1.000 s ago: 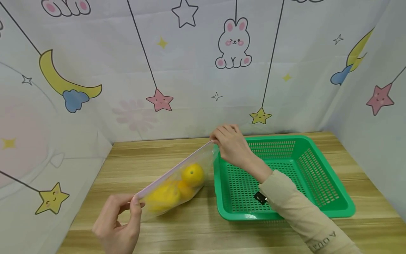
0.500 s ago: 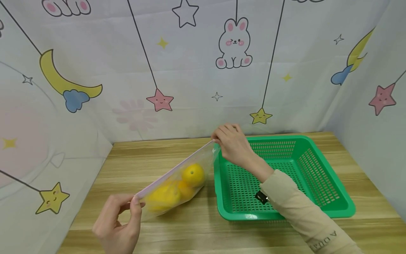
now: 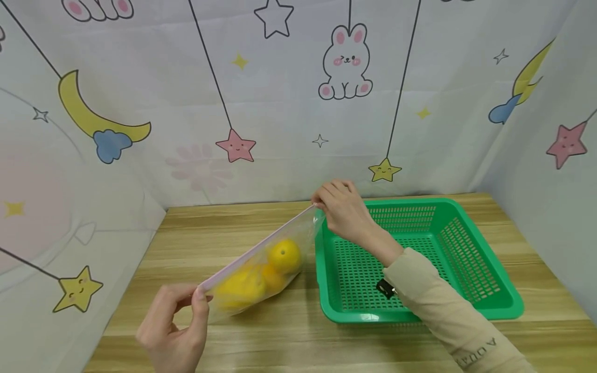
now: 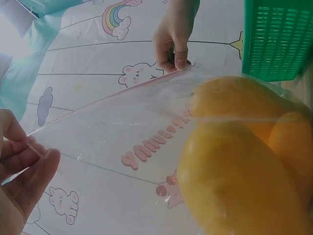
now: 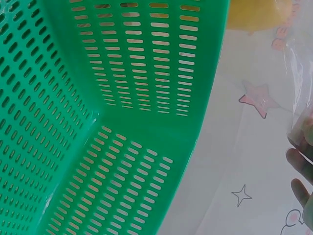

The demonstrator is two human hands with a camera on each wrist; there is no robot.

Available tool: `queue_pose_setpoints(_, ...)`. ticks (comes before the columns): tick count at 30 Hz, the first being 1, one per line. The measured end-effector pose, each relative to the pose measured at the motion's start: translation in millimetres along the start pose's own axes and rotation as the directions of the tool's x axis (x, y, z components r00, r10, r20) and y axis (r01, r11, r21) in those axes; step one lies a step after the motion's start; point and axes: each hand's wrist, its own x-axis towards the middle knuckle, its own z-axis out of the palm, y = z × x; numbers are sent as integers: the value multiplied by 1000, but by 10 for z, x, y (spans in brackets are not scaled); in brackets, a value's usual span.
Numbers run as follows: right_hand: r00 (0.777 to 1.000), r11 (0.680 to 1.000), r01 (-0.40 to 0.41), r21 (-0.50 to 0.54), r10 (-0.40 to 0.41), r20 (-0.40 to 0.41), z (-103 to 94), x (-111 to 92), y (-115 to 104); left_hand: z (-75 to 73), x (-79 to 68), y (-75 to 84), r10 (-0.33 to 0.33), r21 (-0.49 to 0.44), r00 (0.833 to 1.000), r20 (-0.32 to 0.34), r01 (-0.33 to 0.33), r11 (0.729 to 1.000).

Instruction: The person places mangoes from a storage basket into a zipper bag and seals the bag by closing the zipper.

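Note:
A clear zip bag [image 3: 305,233] with a pale pink top strip stands tilted on the table, its strip stretched straight between both hands. Inside lie several yellow and orange fruits [image 3: 284,256], bunched in the lower part. My left hand [image 3: 174,324] pinches the near left end of the strip between thumb and finger. At the far right end, my right hand [image 3: 342,212] pinches the other corner, the forearm reaching across the basket. Pink lettering [image 4: 154,142] shows on the bag's side in the left wrist view. The right wrist view catches only some fingertips [image 5: 301,161] beside the clear plastic.
A green perforated basket [image 3: 506,305] stands on the wooden table [image 3: 261,347], right of the bag and close to it. A small black device [image 3: 385,288] hangs at the right sleeve cuff. A printed cloth [image 3: 280,103] walls in the back and sides.
My hands stay almost still on the bag's strip; the right hand shifts very slightly to the right. The head view tilts a little. Bag, fruits and basket keep their places.

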Motion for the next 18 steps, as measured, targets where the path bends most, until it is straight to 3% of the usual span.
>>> queue_pose_setpoints(12,1000,1000,5,-7,-5,-5,15,-10,-2,-8,-21,16,-7,14,1000,6,7,1000)
queue_pose_setpoints(18,1000,996,4,92,-3,-15,58,4,-16,-11,-44,32,-12,12,1000,-10,12,1000)
